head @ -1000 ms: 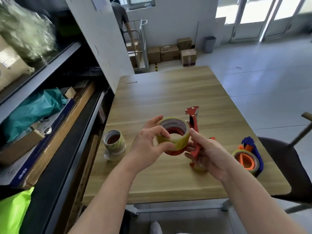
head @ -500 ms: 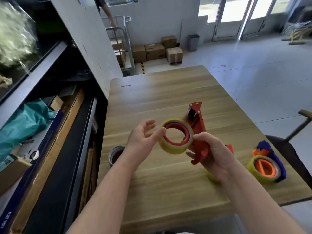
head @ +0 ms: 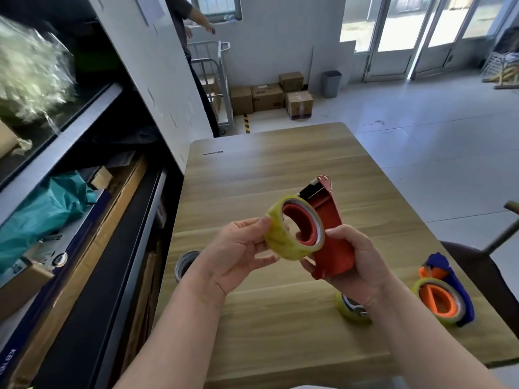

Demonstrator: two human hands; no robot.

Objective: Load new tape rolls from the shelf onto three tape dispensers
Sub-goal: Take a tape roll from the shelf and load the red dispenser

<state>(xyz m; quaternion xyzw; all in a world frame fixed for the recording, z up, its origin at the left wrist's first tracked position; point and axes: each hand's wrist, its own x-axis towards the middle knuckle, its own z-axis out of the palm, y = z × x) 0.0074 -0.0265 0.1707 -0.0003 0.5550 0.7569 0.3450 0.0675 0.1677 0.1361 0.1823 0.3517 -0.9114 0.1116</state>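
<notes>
Right hand (head: pixel 356 265) gripped the red dispenser (head: pixel 330 220) above the table (head: pixel 280 169), steadying it. Left hand (head: pixel 236 256) pinched the yellow tape roll (head: pixel 282 244) on its hub, probably seating it.

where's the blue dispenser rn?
Head view: the blue dispenser lies on the table near its right edge, right of the right hand, beside a yellowish roll.

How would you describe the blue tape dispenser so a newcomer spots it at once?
Start at the wooden table and go to its right edge, near the dark chair. The blue dispenser lies there untouched, with an orange hub inside a yellowish roll; the red dispenser is held up.
</notes>
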